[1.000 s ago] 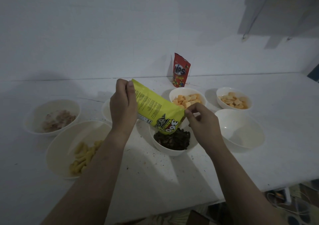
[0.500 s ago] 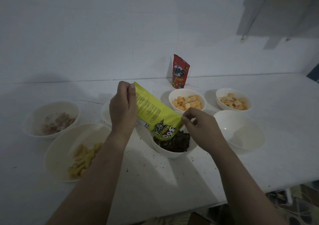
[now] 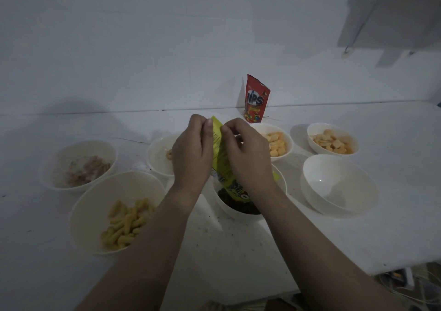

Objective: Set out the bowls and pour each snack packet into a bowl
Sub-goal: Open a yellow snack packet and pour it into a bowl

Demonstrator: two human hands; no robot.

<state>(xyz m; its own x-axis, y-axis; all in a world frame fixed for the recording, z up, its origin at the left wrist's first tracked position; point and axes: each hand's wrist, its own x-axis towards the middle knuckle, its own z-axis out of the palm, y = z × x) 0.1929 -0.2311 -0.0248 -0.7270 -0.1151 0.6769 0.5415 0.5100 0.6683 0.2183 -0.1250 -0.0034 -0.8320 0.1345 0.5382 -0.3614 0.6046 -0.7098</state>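
Both hands met at the raised end of a yellow-green foil snack packet (image 3: 220, 158), near the middle of the white tabletop (image 3: 393, 227). The left hand (image 3: 192, 153) pinched that end between thumb and curled fingers, and the right hand (image 3: 245, 155) pinched it just beside, fingertips nearly touching the left thumb. The packet hung tilted, its printed lower end dipping into a white round bowl of dark snack pieces (image 3: 238, 211) directly beneath the hands.

Left of that bowl, partly behind the left hand, stood a white bowl with one pale ring-shaped piece showing (image 3: 158, 155). Nearer the front edge on the left sat a large white bowl of yellow twisted sticks (image 3: 117, 211), and beyond it, toward the left edge, a white bowl of pinkish-brown crumbly snack (image 3: 77, 165). To the right of the hands a white bowl of orange cubes (image 3: 276, 141) stood toward the back edge, with a white bowl of pale orange crackers (image 3: 333, 139) further right. In front of those two, an empty white bowl (image 3: 338, 184) sat toward the right edge, just beside the bowl of dark pieces.

At the back edge, against the white wall (image 3: 143, 48), a red stand-up snack pouch (image 3: 256, 102) stood upright, well apart from the hands. Dark crumbs speckled the tabletop around the central bowl.
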